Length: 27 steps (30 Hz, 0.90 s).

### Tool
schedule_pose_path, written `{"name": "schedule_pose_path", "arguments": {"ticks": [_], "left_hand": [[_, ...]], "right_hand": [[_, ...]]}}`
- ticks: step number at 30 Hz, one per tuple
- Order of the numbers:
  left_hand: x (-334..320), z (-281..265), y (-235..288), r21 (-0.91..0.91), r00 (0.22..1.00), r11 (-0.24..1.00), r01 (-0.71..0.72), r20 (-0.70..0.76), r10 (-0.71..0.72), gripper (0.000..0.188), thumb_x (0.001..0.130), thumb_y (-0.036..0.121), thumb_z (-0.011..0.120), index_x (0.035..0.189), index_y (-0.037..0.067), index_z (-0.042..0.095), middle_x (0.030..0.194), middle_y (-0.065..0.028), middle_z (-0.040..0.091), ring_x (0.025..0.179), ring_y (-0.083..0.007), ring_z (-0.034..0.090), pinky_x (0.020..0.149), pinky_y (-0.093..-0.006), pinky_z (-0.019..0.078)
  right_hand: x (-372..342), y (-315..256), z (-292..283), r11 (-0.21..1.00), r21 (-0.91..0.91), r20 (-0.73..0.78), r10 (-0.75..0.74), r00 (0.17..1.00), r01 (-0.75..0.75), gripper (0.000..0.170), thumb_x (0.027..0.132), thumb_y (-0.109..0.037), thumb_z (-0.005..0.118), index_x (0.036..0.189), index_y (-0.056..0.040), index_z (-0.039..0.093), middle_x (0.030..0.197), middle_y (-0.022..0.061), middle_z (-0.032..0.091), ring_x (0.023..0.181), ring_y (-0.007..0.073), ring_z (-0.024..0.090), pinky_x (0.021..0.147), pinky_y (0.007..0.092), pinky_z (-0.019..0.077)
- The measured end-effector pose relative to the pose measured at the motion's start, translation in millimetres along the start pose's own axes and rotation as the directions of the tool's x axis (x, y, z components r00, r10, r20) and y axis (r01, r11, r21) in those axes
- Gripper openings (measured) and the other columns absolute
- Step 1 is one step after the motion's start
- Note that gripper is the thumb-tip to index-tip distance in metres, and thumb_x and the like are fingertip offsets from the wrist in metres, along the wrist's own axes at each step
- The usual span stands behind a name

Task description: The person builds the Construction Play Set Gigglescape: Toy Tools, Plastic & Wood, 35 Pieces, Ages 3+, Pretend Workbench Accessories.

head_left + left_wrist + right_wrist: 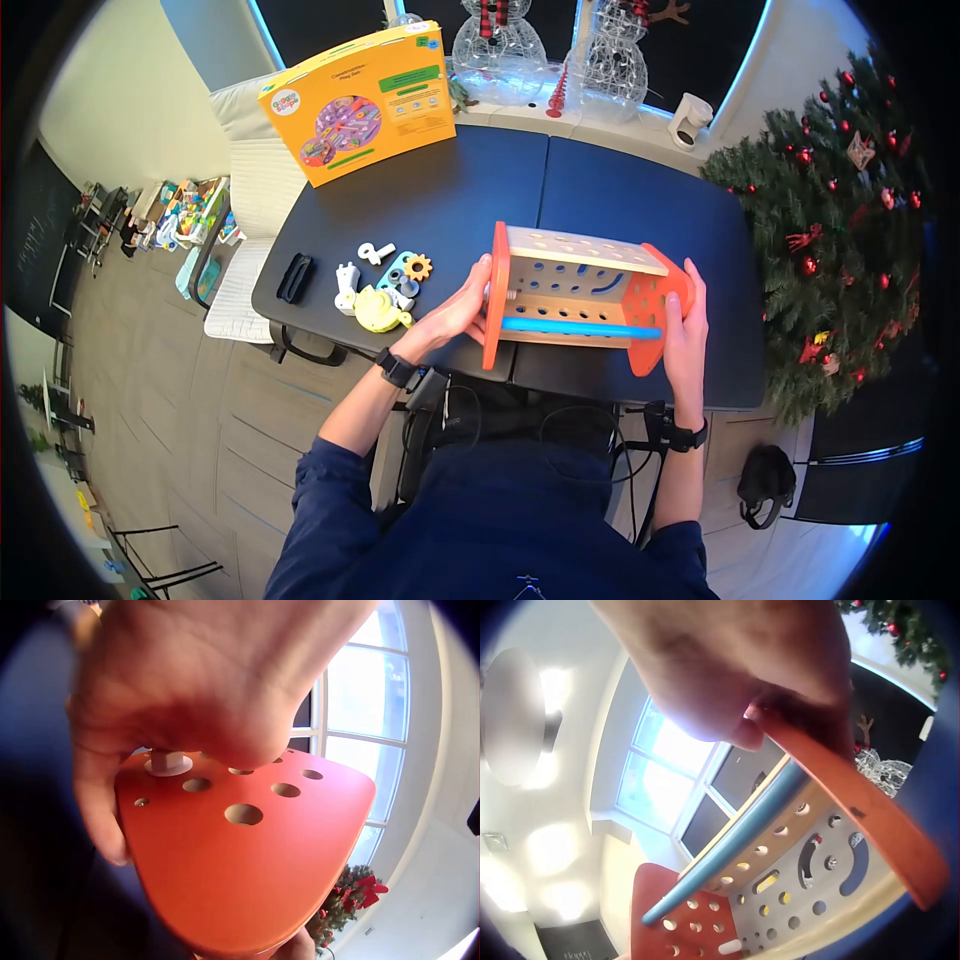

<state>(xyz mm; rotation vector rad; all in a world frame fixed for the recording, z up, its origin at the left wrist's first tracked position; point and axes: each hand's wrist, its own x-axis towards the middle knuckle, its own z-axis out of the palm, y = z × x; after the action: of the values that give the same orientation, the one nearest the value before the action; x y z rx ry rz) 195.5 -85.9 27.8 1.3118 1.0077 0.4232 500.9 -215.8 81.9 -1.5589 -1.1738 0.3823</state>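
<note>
A toy toolbox (600, 258) of pale perforated wood, with orange end panels and a blue dowel (580, 328), lies tilted between both hands above the front of the table. My left hand (458, 314) grips its left end panel (247, 877), palm against the outer face and fingers at the edge. Beneath that palm, a white bolt head (169, 763) sits in a panel hole; its shank (512, 294) shows inside the toolbox. My right hand (687, 335) holds the right end panel (855, 810), thumb inside and fingers around the outside.
Left of the toolbox lie a yellow toy piece (380, 310), an orange gear (418, 267), a white toy (346, 290) and a white wrench-like piece (375, 253). A black case (295, 278) and yellow box (420, 108) stand farther out. A decorated tree (850, 220) borders the table's right side.
</note>
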Motion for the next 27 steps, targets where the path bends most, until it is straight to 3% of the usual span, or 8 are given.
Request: {"name": "schedule_pose_path", "arguments": {"ticks": [7,12,16,17,20,22,24,27], "left_hand": [[1,-1,-21,0.004,0.997,0.999,0.04,0.073,-0.04,0.092,0.107,0.077,0.013,0.157,0.005,0.038,0.101,-0.0155,0.071,0.069,-0.0208,0.075,0.062,-0.0316,0.0663],[-2,1,-26,-0.034,0.994,0.998,0.051,0.098,-0.047,0.089,0.109,0.075,0.015,0.159,0.005,0.037,0.11,-0.0165,0.069,0.072,-0.0201,0.075,0.064,-0.0321,0.0672],[-1,-3,-31,-0.125,0.98,0.99,0.073,0.191,-0.048,0.079,0.111,0.066,0.034,0.169,0.015,0.015,0.117,-0.0142,0.061,0.077,-0.02,0.072,0.071,-0.0366,0.0665],[0,-3,-31,-0.118,0.979,0.988,0.097,0.192,-0.074,0.079,0.112,0.066,0.03,0.172,0.018,0.011,0.119,-0.0128,0.061,0.077,-0.0203,0.072,0.073,-0.0354,0.0665],[-3,-1,-27,-0.024,0.993,0.995,0.098,0.07,-0.096,0.078,0.112,0.065,0.028,0.172,0.017,0.014,0.126,-0.0138,0.061,0.079,-0.0208,0.073,0.073,-0.0343,0.0661],[-8,-2,-17,0.199,0.989,0.98,0.013,-0.147,0.017,0.076,0.113,0.062,0.031,0.17,0.012,0.024,0.085,-0.015,0.07,0.069,-0.0243,0.074,0.069,-0.0345,0.0642],[-20,-13,6,0.321,0.958,0.946,0.04,-0.281,0.055,0.071,0.113,0.057,0.036,0.166,0.01,0.032,0.08,-0.0146,0.07,0.066,-0.0246,0.073,0.065,-0.0359,0.0628],[-17,-66,4,0.49,0.905,0.871,-0.018,-0.362,0.223,0.039,0.116,0.029,0.043,0.145,0.008,0.057,0.089,-0.0121,0.073,0.067,-0.0192,0.071,0.063,-0.0356,0.0612]], "right_hand": [[17,-8,4,0.955,-0.294,-0.026,0.043,0.999,-0.049,0.042,0.115,-0.025,0.046,0.154,-0.0082,0.05,0.08,0.0213,0.07,0.07,0.0343,0.07,0.072,0.0461,0.0526],[28,-13,8,0.916,-0.398,0.011,0.066,0.998,-0.056,0.044,0.115,-0.028,0.046,0.154,-0.0085,0.051,0.081,0.025,0.07,0.076,0.043,0.071,0.073,0.0501,0.0518],[35,-13,7,0.901,-0.423,0.059,0.132,0.989,-0.095,0.045,0.116,-0.031,0.044,0.154,-0.0084,0.05,0.085,0.0261,0.071,0.081,0.0454,0.072,0.076,0.0511,0.0528],[36,-8,7,0.902,-0.424,0.056,0.111,0.992,-0.077,0.045,0.116,-0.032,0.043,0.154,-0.0082,0.05,0.087,0.0262,0.071,0.085,0.0463,0.072,0.079,0.0516,0.0533],[39,1,10,0.919,-0.394,0.044,0.046,0.998,-0.025,0.045,0.116,-0.033,0.043,0.153,-0.0083,0.051,0.088,0.0259,0.072,0.087,0.0473,0.072,0.08,0.0526,0.0531],[39,-6,10,0.907,-0.417,0.07,0.104,0.992,-0.066,0.045,0.116,-0.032,0.043,0.154,-0.0088,0.049,0.088,0.0264,0.072,0.088,0.048,0.072,0.081,0.0532,0.0528],[41,-12,7,0.893,-0.443,0.1,0.139,0.985,-0.081,0.045,0.116,-0.032,0.042,0.156,-0.0097,0.046,0.087,0.0269,0.071,0.089,0.0489,0.072,0.081,0.0539,0.0525],[44,-9,3,0.874,-0.48,0.146,0.164,0.976,-0.075,0.046,0.116,-0.03,0.041,0.158,-0.0114,0.04,0.087,0.0273,0.071,0.09,0.0504,0.071,0.082,0.0547,0.0522]]}}
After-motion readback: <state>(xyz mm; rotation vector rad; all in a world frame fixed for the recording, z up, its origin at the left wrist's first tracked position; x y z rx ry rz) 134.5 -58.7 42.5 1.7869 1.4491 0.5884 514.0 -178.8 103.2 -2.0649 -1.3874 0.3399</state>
